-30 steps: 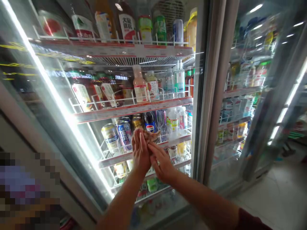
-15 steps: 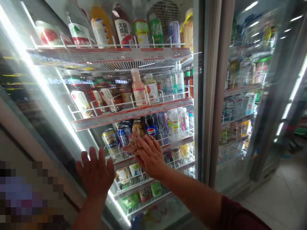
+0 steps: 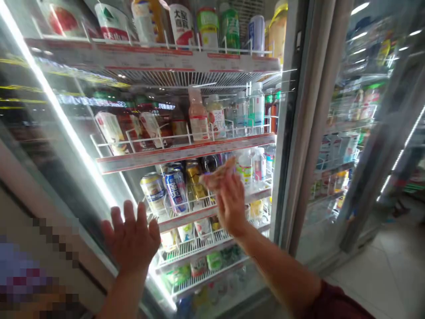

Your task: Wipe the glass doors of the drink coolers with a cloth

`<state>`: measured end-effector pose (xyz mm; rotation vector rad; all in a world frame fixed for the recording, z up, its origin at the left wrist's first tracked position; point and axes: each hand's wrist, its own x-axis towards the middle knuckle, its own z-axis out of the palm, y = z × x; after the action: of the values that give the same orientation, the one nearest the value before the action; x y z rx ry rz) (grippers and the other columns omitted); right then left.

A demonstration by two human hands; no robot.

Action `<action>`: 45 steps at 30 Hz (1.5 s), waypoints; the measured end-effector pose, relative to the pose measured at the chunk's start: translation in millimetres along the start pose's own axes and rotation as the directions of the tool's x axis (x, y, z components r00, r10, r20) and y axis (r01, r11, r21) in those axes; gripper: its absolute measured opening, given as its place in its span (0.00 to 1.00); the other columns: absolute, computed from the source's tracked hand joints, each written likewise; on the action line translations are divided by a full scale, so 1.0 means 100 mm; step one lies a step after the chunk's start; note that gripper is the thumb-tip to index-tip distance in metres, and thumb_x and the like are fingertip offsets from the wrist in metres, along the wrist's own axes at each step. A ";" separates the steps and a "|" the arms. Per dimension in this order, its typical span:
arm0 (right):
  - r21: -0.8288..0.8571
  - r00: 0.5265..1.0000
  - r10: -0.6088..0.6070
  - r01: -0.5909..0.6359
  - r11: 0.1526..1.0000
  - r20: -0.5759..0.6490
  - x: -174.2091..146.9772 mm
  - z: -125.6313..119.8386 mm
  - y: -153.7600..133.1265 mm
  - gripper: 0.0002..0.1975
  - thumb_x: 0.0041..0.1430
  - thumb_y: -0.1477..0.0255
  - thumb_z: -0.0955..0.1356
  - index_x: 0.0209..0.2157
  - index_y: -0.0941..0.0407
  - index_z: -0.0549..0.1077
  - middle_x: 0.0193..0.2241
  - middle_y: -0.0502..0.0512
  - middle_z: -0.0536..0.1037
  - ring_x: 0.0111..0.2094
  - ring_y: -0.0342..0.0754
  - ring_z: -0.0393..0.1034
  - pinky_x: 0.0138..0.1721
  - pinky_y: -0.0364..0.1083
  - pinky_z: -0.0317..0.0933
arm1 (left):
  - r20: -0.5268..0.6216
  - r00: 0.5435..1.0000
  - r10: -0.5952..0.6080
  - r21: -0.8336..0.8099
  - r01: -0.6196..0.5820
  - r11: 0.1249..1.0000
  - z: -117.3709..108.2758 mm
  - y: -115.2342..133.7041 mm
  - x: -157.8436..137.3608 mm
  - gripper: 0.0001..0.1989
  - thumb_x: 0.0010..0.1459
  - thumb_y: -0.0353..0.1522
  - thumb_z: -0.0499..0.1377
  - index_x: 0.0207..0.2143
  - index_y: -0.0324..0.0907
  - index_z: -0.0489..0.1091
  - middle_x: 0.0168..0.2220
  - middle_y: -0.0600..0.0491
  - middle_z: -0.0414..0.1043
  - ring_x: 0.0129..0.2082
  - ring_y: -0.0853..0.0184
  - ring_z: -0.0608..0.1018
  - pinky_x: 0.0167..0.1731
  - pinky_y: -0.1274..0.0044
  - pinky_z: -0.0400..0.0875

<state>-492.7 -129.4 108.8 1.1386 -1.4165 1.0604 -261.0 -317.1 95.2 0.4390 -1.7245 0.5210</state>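
Note:
A glass cooler door is in front of me, with drinks visible through it. My right hand is at the glass, fingers stretched upward, over a crumpled pinkish-tan cloth smeared by motion. Behind that hand stand a dark bottle and clear bottles. My left hand is raised at the lower left with its fingers apart and nothing in it. It is nearest to the bright light strip; whether it touches the door cannot be made out. Right of it are drink cans on a wire shelf.
Shelves of bottles fill the cooler, including a pink bottle. A metal door frame runs down the right side, with a second cooler beyond. Pale floor tiles show at the lower right.
My right hand has moved right across the glass with the cloth, uncovering the cans. My left hand stays almost in place. The view has shifted slightly.

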 end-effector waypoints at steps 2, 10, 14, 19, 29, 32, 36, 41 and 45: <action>0.090 0.954 -0.227 0.213 0.973 0.194 -0.27 0.01 -0.22 0.42 0.72 0.73 0.65 0.80 0.51 0.42 0.73 0.50 0.67 0.79 0.53 0.50 0.73 0.60 0.65 | 0.024 0.999 -0.034 -0.031 0.035 0.999 -0.01 0.00 0.00 0.43 0.67 0.36 0.58 0.79 0.58 0.44 0.79 0.52 0.44 0.80 0.48 0.48 0.75 0.41 0.44; -0.080 0.948 0.197 -0.223 0.971 -0.251 -0.23 -0.32 1.07 0.34 0.78 0.74 0.61 0.79 0.47 0.48 0.79 0.59 0.53 0.79 0.58 0.49 0.75 0.68 0.58 | 0.067 0.990 -0.127 -0.098 0.134 0.986 -0.01 0.03 0.02 0.44 0.65 0.40 0.58 0.78 0.68 0.41 0.80 0.67 0.39 0.80 0.50 0.46 0.77 0.46 0.39; -0.106 0.971 0.166 -0.185 0.977 -0.172 -0.60 -0.22 0.82 0.35 0.77 0.74 0.61 0.79 0.52 0.45 0.79 0.62 0.50 0.80 0.59 0.43 0.74 0.70 0.58 | -0.005 0.995 -0.104 -0.104 0.103 0.989 0.03 0.01 0.01 0.44 0.62 0.42 0.58 0.78 0.65 0.46 0.79 0.62 0.45 0.79 0.48 0.50 0.75 0.44 0.41; 0.070 0.932 -0.273 0.264 0.962 0.239 -1.06 -0.19 0.30 0.37 0.71 0.80 0.60 0.78 0.54 0.52 0.73 0.55 0.67 0.79 0.50 0.49 0.76 0.57 0.59 | 0.043 0.989 -0.145 -0.121 0.149 0.981 0.04 -0.02 0.00 0.44 0.61 0.45 0.57 0.77 0.68 0.45 0.79 0.65 0.43 0.79 0.49 0.49 0.76 0.45 0.41; -0.120 0.943 0.247 -0.278 0.953 -0.223 -0.33 -0.32 1.04 0.35 0.79 0.71 0.60 0.80 0.50 0.42 0.80 0.64 0.48 0.81 0.61 0.41 0.74 0.71 0.56 | 0.025 0.993 -0.119 -0.074 0.120 0.990 0.04 0.01 -0.02 0.43 0.64 0.42 0.57 0.78 0.67 0.44 0.79 0.64 0.43 0.79 0.51 0.49 0.77 0.45 0.42; -0.048 0.999 -0.029 0.030 0.998 0.021 -0.50 -0.20 0.43 0.37 0.77 0.74 0.63 0.79 0.49 0.45 0.77 0.58 0.59 0.80 0.56 0.44 0.76 0.64 0.56 | -0.007 0.997 -0.074 -0.051 0.074 0.996 0.04 0.02 -0.02 0.42 0.66 0.40 0.57 0.78 0.62 0.45 0.79 0.58 0.45 0.79 0.50 0.49 0.77 0.45 0.44; -0.006 0.978 -0.162 0.164 0.986 0.131 -0.26 -0.20 0.18 0.37 0.75 0.76 0.63 0.78 0.41 0.49 0.71 0.49 0.71 0.79 0.52 0.48 0.79 0.60 0.50 | -0.039 0.999 -0.024 -0.001 0.024 1.000 0.04 0.03 -0.03 0.42 0.67 0.36 0.59 0.79 0.53 0.48 0.78 0.47 0.50 0.79 0.47 0.51 0.76 0.44 0.48; -0.074 0.973 0.051 -0.069 0.995 -0.226 0.59 -0.13 0.49 0.37 0.77 0.75 0.61 0.80 0.45 0.42 0.77 0.58 0.59 0.80 0.61 0.44 0.75 0.72 0.53 | -0.033 0.999 -0.009 0.034 0.010 0.999 0.03 0.06 -0.04 0.39 0.70 0.36 0.56 0.79 0.52 0.47 0.78 0.46 0.50 0.80 0.50 0.49 0.77 0.47 0.46; -0.081 0.989 -0.053 0.042 0.996 -0.140 0.48 0.03 0.09 0.39 0.77 0.72 0.62 0.80 0.50 0.38 0.76 0.59 0.61 0.80 0.56 0.47 0.78 0.64 0.52 | -0.006 1.000 -0.019 0.014 0.019 1.000 0.01 0.07 -0.03 0.39 0.71 0.36 0.56 0.79 0.51 0.46 0.79 0.46 0.48 0.80 0.52 0.47 0.78 0.50 0.42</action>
<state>-505.7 -136.2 155.9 1.0154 -1.3011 1.0237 -265.1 -311.6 91.4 0.4632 -1.7107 0.5202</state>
